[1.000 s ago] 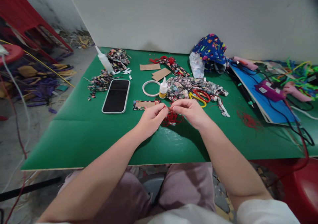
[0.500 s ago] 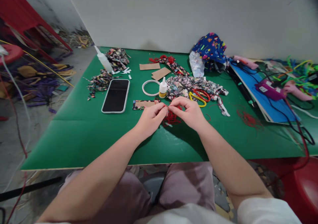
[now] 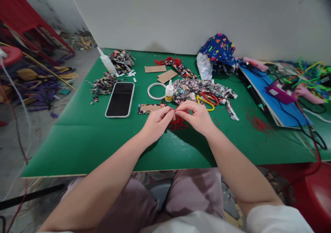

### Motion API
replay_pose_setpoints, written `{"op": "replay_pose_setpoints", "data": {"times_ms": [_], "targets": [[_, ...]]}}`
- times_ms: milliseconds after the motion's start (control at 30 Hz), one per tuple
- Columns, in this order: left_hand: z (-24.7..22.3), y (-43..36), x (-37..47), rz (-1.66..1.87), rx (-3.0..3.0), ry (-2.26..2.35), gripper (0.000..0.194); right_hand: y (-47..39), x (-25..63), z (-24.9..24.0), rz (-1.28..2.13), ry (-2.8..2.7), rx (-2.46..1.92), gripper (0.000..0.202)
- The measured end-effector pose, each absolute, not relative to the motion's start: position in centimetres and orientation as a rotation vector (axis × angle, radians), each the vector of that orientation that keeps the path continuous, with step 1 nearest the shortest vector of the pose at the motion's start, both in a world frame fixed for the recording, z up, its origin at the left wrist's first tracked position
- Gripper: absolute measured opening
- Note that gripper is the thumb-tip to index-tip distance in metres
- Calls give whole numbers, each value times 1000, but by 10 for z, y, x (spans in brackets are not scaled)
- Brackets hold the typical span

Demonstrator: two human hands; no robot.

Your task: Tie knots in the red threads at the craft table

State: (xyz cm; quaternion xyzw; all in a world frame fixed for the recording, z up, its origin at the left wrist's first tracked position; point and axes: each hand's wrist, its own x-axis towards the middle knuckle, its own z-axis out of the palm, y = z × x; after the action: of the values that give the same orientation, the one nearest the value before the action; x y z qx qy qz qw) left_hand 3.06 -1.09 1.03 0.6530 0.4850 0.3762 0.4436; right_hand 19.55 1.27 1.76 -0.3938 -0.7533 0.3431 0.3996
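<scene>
Both forearms reach in from the near edge of the green table (image 3: 93,143) and slant toward each other, so that the hands come together low over its middle, backs up and fingertips nearly meeting. The left hand (image 3: 157,122) has its wrist fairly straight and angles inward; its thumb lies along the curled index finger, the tips pressed closed on the red thread (image 3: 179,124). The right hand (image 3: 198,117) comes from the other side, wrist slightly bent, knuckles arched, with thumb and index finger drawn to a pinch on the same thread and a small gap open behind the tips. I can't make out how its other fingers are folded beneath the palm. A short bit of thread spans the two pinches, and the rest lies in a loose tangle on the table, just below and between the hands. Beside the left knuckles is a floral strip (image 3: 148,109) with a brown middle, partly hidden by that hand. Just beyond the hands a small yellow-labelled bottle (image 3: 169,92) stands upright next to a white ring (image 3: 149,92), and the scissors (image 3: 212,108) lie beyond the right hand, yellow and red handles toward it. Off by the left forearm's side, the phone (image 3: 120,100) lies dark-screened.
</scene>
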Motion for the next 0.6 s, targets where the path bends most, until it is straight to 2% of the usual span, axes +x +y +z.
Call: {"op": "replay_pose_setpoints", "data": {"times_ms": [600], "targets": [[13,-12,30,861,1629,1155,31,16,198,16,926,-1872,-1005,9]]}}
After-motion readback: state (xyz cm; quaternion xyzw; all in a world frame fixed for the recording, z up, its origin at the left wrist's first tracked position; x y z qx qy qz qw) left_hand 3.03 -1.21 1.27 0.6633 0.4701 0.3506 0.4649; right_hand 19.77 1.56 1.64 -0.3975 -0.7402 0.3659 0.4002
